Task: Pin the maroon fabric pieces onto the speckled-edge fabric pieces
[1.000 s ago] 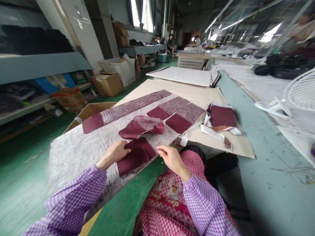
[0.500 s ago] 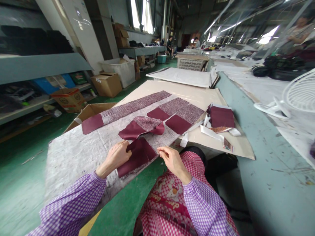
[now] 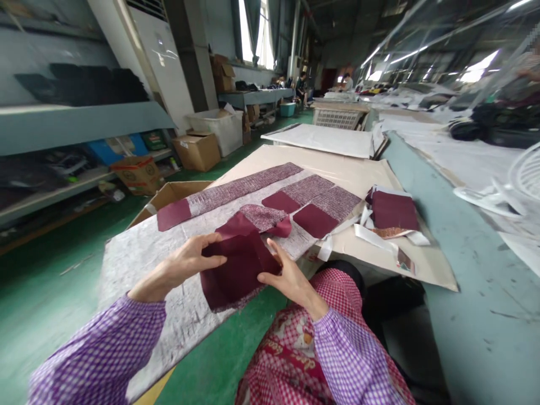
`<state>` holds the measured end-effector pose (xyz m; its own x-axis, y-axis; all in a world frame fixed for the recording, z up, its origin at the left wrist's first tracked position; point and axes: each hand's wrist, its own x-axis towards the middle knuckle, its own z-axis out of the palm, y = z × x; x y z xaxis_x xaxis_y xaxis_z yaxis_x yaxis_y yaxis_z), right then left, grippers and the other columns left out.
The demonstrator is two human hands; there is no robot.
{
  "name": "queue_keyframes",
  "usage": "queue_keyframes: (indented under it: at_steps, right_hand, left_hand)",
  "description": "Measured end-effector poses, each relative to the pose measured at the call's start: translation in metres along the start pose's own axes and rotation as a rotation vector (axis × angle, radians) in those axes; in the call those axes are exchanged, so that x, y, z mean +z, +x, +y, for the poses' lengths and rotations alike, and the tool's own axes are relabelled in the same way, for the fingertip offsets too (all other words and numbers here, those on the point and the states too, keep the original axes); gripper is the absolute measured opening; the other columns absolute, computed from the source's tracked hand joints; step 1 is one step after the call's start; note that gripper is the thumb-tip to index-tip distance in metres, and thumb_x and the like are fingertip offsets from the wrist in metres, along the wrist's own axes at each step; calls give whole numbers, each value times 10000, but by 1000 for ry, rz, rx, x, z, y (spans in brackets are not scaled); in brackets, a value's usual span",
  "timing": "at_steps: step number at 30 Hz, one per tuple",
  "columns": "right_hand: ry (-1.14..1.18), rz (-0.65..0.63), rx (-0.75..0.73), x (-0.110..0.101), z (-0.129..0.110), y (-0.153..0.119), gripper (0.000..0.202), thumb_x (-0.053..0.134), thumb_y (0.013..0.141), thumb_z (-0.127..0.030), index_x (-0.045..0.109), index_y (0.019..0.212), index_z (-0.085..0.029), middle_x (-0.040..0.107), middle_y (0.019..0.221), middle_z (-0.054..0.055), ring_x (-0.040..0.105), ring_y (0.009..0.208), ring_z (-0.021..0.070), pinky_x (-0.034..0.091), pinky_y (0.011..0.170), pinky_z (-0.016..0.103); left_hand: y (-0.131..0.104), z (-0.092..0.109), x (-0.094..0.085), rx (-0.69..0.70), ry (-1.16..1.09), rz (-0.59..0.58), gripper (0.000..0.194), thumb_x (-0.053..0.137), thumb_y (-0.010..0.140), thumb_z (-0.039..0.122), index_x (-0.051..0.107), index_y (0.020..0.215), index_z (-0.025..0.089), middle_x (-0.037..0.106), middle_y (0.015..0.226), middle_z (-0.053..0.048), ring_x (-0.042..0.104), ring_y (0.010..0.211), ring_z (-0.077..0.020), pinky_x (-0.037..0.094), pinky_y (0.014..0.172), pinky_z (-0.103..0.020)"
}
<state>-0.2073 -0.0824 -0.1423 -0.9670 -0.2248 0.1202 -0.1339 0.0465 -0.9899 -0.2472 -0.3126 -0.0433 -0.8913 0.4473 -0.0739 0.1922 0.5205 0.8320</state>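
Observation:
A dark maroon fabric piece is raised slightly off the front edge of the grey-white board. My left hand grips its left side, thumb on top. At the right side, my right hand holds it between thumb and fingers. Just behind lies a crumpled maroon piece with a speckled underside, partly covered by the held one. A long speckled strip lies farther back on the board. To its right are overlapping maroon pieces with speckled parts.
Right of the board, a stack of maroon pieces and white strips rest on a beige sheet. A white fan stands on the blue-grey table. An open cardboard box sits beyond the board's left edge.
My right hand, earlier apart from the fabric, now holds its right side. My left hand's fingers have opened from a tight pinch to a wider grip. The piece has risen slightly.

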Motion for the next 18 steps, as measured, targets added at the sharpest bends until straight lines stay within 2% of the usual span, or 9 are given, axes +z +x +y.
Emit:
queue_keyframes:
  at_steps: [2,4,7,10,14,16,18]
  right_hand:
    - [95,-4,9,2,-7,-1,796,707,736,-376,321,1413,-210,551,1294,93,536,1171,234,389,1040,422]
    - [129,28,4,4,-13,-3,696,699,744,-341,398,1359,-214,534,1317,78,519,1193,228,389,1044,410]
    - [41,102,-22,5,-17,-3,611,699,742,-318,472,1299,-214,499,1356,64,462,1250,223,345,1081,398]
    - [-60,140,-24,5,-13,0,579,689,750,-322,491,1282,-207,533,1321,67,493,1219,219,358,1068,391]
    - [-124,156,-8,4,-8,3,537,656,780,-379,510,1261,-189,567,1282,78,518,1193,227,397,1032,380]
    - [-134,150,-14,4,-7,3,511,610,816,-414,511,1264,-189,569,1280,78,524,1187,223,402,1028,377]
    - [-148,143,-30,4,-6,3,475,551,856,-425,510,1270,-197,561,1290,71,517,1195,213,391,1038,373]
  left_hand:
    - [-2,-3,-6,-16,-92,-17,263,657,710,353,621,904,180,674,900,-12,598,861,-202,471,758,-280]
    - [-2,-9,-9,-22,-153,-27,264,689,701,349,632,900,185,677,895,-5,599,868,-196,471,775,-277]
    - [-1,-19,-9,-44,-237,-18,260,707,701,362,651,880,181,683,879,-8,603,844,-187,473,768,-277]
    - [2,-30,-8,-101,-320,7,264,700,710,397,661,828,163,693,860,-30,607,796,-184,475,734,-283]
    - [5,-45,-8,-162,-426,-47,307,707,698,436,658,796,150,695,839,-46,610,763,-179,471,694,-280]
    - [5,-53,-8,-188,-438,-12,334,731,669,439,670,819,147,696,857,-52,614,784,-188,473,688,-280]
    - [5,-60,-9,-226,-419,74,369,755,639,437,685,869,157,697,879,-50,614,794,-190,468,661,-267]
